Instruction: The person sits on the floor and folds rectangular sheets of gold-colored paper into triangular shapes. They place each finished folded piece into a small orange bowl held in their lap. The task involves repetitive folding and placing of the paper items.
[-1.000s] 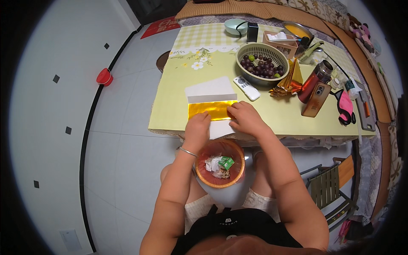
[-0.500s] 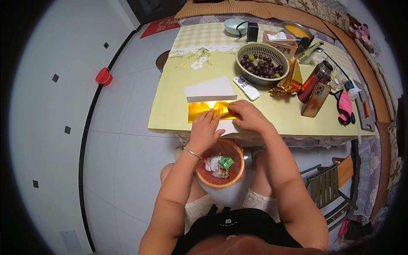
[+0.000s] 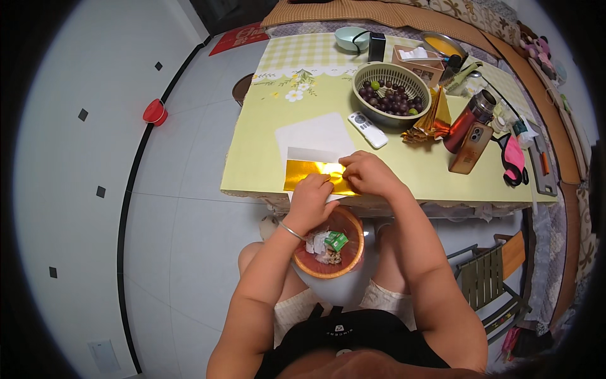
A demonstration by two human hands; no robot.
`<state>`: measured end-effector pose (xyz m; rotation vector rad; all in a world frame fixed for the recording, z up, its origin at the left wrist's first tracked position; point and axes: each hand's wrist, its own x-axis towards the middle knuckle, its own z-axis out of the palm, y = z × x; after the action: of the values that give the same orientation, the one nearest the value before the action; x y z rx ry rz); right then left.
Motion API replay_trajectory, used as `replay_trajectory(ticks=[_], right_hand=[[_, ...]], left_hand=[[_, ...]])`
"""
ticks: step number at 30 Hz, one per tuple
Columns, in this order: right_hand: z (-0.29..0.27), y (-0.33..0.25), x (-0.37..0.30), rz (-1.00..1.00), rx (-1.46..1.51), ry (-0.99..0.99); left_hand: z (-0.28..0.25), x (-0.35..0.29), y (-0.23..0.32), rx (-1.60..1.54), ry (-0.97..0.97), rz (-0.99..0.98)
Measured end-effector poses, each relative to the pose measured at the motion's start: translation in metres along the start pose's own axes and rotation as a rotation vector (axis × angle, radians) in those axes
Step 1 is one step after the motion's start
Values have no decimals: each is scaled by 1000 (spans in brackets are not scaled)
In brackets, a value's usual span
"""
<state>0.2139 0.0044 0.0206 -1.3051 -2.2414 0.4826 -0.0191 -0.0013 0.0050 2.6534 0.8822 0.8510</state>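
Note:
A strip of shiny gold foil paper [image 3: 302, 175] lies at the table's near edge, with a pale grey-white band along its far side. My left hand [image 3: 309, 202], a bangle on its wrist, rests its fingers on the foil's near side, thumb spread away. At the foil's right end, my right hand [image 3: 369, 172] has its fingers bent and pinched on the sheet; the fingertips are partly hidden. Beneath and beyond the foil is white paper [image 3: 315, 131], a corner of it also showing at the near edge.
Beyond the paper are a white remote control [image 3: 368, 130] and a colander of grapes [image 3: 391, 95]. Folded gold paper [image 3: 435, 120], a red flask [image 3: 468, 120], a phone [image 3: 471, 148] and a pink-black item [image 3: 512, 158] sit rightward. A lined trash bin [image 3: 344, 265] stands between my knees.
The foil has shifted nearer to me and slightly right, uncovering more white paper behind it. It looks flatter. Both hands stay on it, with my left fingers more bent.

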Motion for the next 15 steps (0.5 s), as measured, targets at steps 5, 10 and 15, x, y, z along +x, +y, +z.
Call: replay_trajectory(ticks=[5, 10, 15], right_hand=[[2, 6, -3, 68, 77, -35], [2, 7, -3, 88, 124, -46], [1, 11, -7, 85, 166, -72]], left_hand=[[10, 5, 19, 76, 34, -43], [25, 8, 26, 108, 117, -8], [25, 8, 27, 76, 149, -28]])
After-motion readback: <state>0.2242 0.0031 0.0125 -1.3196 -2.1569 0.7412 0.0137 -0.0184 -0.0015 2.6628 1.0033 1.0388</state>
